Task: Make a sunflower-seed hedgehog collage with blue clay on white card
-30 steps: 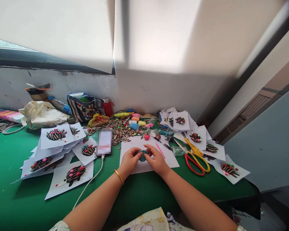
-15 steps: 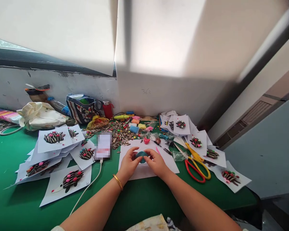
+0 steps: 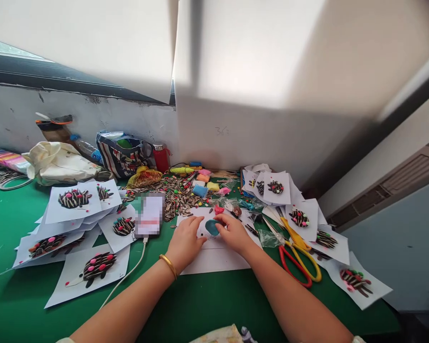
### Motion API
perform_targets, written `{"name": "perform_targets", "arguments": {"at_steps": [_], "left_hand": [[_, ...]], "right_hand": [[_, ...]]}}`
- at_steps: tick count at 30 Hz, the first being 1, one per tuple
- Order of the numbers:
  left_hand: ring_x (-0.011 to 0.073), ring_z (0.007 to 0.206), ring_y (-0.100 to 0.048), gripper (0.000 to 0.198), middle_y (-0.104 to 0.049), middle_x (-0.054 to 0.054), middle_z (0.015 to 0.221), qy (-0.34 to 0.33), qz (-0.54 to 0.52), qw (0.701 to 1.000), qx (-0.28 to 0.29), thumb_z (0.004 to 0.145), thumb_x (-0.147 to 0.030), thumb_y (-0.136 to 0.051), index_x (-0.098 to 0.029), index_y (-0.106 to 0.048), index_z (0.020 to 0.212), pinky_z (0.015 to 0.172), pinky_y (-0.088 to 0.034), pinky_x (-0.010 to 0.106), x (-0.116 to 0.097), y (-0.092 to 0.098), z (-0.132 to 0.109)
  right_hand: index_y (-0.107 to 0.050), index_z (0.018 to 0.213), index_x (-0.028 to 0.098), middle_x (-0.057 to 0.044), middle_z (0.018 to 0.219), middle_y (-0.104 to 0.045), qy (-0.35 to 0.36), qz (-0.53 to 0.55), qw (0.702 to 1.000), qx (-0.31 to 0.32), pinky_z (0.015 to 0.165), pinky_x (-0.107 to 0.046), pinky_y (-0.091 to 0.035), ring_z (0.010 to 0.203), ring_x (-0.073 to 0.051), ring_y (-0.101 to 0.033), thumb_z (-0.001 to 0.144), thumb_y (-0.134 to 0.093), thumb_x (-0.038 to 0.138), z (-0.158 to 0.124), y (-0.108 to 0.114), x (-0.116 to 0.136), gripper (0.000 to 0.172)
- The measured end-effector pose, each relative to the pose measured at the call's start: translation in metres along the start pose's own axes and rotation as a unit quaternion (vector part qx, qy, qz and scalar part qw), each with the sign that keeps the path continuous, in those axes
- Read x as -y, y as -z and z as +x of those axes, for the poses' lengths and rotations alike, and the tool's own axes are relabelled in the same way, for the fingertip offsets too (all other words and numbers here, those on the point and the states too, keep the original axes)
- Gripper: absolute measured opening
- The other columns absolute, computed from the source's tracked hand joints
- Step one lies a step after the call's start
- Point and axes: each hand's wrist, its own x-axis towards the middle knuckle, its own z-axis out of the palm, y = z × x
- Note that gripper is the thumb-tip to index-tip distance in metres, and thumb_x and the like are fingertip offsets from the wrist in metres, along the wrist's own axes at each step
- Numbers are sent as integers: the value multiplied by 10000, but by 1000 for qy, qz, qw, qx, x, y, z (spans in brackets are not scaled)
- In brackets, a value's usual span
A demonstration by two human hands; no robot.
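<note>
Teal clay lump (image 3: 210, 227) is seen lying on the white sheet (image 3: 214, 261). Left hand (image 3: 185, 242) is laid open and flat on the sheet beside it. Right hand (image 3: 235, 233) is curled against the lump's edge; whether it is gripped cannot be told.

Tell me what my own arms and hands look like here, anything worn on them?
Both forearms are bare, no gloves. The left hand has a thin gold bangle round its wrist; the right hand shows no band or watch. Rings are too small to tell. A pale sleeve edge just shows at the bottom corner on the right arm.
</note>
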Motion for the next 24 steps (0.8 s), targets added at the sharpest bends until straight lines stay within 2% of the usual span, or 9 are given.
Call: {"name": "perform_targets", "arguments": {"at_steps": [6,9,13,19,24], "left_hand": [[296,1213,-545,547,-612,99,1282,-2,0,1000,-4,757,-256,-712,-242,-565,1283,1044,-437,481,9,-8,-3],[268,1205,-558,468,-624,78,1273,-19,-37,999,-29,821,-288,-652,-262,-554,1278,1042,-448,457,10,-7,-2],[245,1182,-573,373,-632,66,1241,-33,-66,997,-17,836,-260,-618,-262,-579,1207,1027,-470,432,13,-8,0],[273,1269,-504,656,-547,73,1360,-51,-36,997,38,751,-207,-684,-279,-467,1366,1084,-428,463,16,-15,-3],[283,1277,-499,724,-536,90,1371,-50,-25,998,42,744,-216,-691,-270,-415,1412,1095,-416,471,17,-18,-4]], "right_hand": [[-652,1066,234,-31,1050,-692,-11,11,1000,15,851,-335,-488,953,-198,-628,872,-510,196,1,-5,7,243],[-645,1094,240,-33,1093,-685,1,10,999,32,892,-343,-480,1002,-201,-620,880,-495,174,-1,-8,10,270],[-642,1116,237,-45,1113,-681,24,-13,999,43,923,-366,-468,1031,-212,-610,890,-487,162,-1,-7,3,284],[-642,1141,241,-52,1127,-677,23,-22,999,29,948,-383,-460,1055,-217,-604,893,-482,152,2,-3,-8,307],[-646,1147,243,-47,1141,-683,2,-25,999,40,937,-378,-469,1052,-216,-615,896,-477,147,2,-8,1,318]]}}
